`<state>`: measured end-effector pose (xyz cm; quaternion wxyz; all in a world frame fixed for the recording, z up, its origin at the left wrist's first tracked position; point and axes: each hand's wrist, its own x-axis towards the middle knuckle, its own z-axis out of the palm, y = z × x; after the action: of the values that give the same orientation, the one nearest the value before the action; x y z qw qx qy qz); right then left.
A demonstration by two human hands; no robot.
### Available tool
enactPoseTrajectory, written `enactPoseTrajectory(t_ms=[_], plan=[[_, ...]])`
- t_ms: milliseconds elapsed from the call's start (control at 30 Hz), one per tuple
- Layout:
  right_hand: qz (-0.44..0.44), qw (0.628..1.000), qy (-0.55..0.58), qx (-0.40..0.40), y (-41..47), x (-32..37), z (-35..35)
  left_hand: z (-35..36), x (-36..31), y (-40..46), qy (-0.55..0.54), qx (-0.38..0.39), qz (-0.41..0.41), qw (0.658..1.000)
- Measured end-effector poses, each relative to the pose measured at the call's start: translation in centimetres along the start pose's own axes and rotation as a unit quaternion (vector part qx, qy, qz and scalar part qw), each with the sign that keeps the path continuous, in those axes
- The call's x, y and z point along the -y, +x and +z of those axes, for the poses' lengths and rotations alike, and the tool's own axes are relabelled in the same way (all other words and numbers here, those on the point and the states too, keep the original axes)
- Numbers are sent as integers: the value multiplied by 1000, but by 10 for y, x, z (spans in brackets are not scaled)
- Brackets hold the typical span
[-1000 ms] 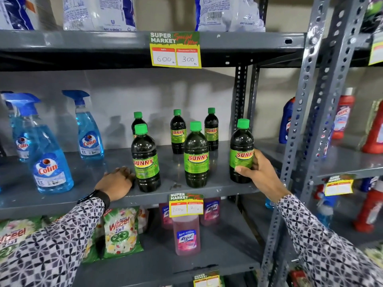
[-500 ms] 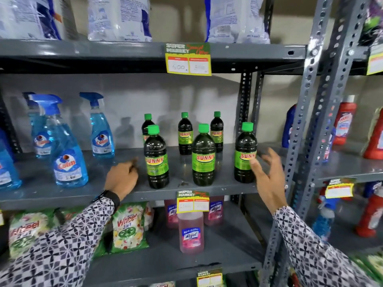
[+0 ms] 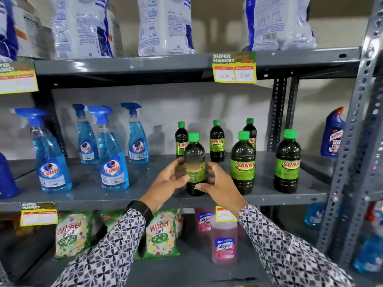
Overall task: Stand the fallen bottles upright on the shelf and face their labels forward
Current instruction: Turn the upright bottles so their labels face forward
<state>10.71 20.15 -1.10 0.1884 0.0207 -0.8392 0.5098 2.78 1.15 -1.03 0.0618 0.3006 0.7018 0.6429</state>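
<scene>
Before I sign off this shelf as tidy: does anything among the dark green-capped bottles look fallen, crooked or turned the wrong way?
Nothing stands out. All six Sunny bottles stand upright with labels forward. The front left bottle sits between the left hand and right hand; its label is blurred but faces out.

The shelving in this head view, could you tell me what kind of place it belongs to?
Most likely a supermarket aisle: price tags printed "SUPER MARKET" hang on grey metal shelves stocked with rows of Sunny bottles and Colin sprays.
</scene>
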Motion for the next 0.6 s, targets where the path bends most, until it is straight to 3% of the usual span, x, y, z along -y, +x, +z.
enactPoseTrajectory(t_ms=[233, 600], plan=[[-8, 1000, 5, 2, 19, 3, 26, -19, 6, -3, 91, 8, 22, 996], [-12, 999, 51, -2, 25, -13, 37, -35, 18, -10, 71, -21, 56, 996]])
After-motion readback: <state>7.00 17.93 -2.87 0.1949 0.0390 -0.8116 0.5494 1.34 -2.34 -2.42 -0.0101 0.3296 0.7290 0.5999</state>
